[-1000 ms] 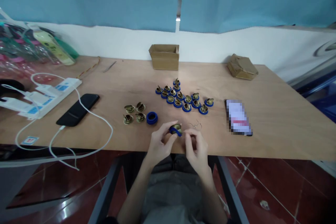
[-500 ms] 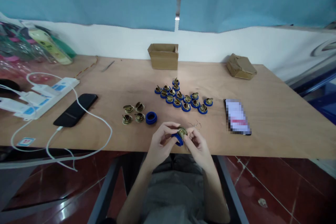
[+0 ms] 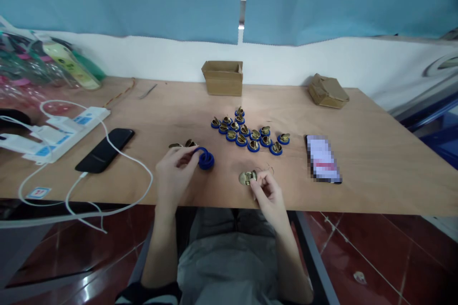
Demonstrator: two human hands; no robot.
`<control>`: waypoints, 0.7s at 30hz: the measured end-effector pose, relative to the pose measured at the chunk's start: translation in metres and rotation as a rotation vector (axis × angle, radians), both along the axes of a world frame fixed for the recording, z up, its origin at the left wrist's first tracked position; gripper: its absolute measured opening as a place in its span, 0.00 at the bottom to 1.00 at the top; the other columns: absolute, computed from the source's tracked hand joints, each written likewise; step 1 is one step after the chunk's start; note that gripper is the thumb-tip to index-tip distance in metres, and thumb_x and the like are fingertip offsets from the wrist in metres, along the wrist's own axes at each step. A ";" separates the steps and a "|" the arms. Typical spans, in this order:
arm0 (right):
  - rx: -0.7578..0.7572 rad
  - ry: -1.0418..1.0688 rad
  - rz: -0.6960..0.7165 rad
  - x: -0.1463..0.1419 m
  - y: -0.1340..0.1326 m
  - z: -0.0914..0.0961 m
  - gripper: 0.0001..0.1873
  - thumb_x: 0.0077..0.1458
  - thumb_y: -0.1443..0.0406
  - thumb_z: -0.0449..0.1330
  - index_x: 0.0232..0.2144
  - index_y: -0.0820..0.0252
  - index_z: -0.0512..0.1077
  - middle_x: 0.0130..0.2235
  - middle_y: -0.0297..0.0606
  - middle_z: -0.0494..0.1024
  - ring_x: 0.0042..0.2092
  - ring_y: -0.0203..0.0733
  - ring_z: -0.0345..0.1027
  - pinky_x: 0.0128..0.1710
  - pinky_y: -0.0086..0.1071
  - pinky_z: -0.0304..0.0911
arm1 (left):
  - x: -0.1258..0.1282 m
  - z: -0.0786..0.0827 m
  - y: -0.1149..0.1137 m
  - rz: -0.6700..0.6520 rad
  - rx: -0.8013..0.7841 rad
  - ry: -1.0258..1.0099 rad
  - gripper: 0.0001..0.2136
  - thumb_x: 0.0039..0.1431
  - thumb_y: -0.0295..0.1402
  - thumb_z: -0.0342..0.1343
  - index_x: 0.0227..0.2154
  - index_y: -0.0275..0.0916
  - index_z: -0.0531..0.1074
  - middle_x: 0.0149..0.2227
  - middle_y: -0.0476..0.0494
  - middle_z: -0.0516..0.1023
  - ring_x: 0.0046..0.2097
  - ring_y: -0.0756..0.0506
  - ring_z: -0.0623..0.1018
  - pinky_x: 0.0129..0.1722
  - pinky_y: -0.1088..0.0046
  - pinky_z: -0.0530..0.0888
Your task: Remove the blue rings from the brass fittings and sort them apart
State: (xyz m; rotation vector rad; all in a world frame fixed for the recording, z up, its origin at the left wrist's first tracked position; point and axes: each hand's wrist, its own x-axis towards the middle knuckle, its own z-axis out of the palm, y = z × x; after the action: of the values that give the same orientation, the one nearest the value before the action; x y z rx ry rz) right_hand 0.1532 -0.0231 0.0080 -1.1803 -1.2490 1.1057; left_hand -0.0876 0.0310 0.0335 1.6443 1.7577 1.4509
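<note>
My left hand (image 3: 174,171) pinches a blue ring (image 3: 201,151) and holds it tilted against the blue ring stack (image 3: 206,160) on the wooden table (image 3: 375,162). Loose brass pieces (image 3: 190,143) lie just behind that hand, partly hidden by its fingers. My right hand (image 3: 267,191) grips a brass piece (image 3: 246,177) at the table's front edge. Thin wire clips (image 3: 267,168) lie just beyond the right hand. A cluster of several brass pieces set in blue rings (image 3: 250,133) sits farther back at the centre.
A black phone (image 3: 105,149) on a white cable (image 3: 143,171) and a white power strip (image 3: 67,128) lie at the left. A second phone (image 3: 324,159) lies at the right. An open cardboard box (image 3: 223,77) and a brown packet (image 3: 328,90) stand at the back.
The hands have parted. My left hand moved left to the blue ring stack with the blue ring, and my right hand stayed with the brass piece.
</note>
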 end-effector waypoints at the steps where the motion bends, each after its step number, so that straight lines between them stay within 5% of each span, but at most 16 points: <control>1: 0.003 -0.001 0.001 0.000 0.000 0.000 0.17 0.65 0.53 0.60 0.30 0.54 0.62 0.24 0.25 0.60 0.25 0.34 0.53 0.25 0.29 0.51 | -0.003 0.000 0.005 -0.003 -0.035 0.003 0.11 0.59 0.39 0.63 0.41 0.42 0.83 0.39 0.46 0.81 0.34 0.48 0.80 0.37 0.70 0.79; 15: -0.014 0.007 -0.009 0.000 -0.001 -0.003 0.15 0.65 0.56 0.60 0.30 0.54 0.62 0.25 0.26 0.60 0.26 0.34 0.55 0.26 0.30 0.52 | 0.004 -0.005 0.013 0.001 -0.235 0.185 0.13 0.60 0.39 0.59 0.41 0.37 0.82 0.37 0.43 0.82 0.33 0.45 0.79 0.38 0.66 0.76; 21: -0.016 0.015 -0.010 -0.001 -0.001 -0.001 0.14 0.64 0.57 0.60 0.30 0.54 0.62 0.26 0.26 0.57 0.26 0.34 0.52 0.26 0.29 0.50 | 0.021 0.005 -0.010 0.117 -0.027 0.245 0.11 0.65 0.36 0.54 0.42 0.38 0.80 0.39 0.42 0.80 0.36 0.45 0.78 0.41 0.67 0.76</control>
State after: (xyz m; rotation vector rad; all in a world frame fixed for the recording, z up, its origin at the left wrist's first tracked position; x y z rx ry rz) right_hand 0.1522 -0.0240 0.0073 -1.1875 -1.2230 1.1172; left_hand -0.0668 0.0208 0.0384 1.7968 2.0265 1.3128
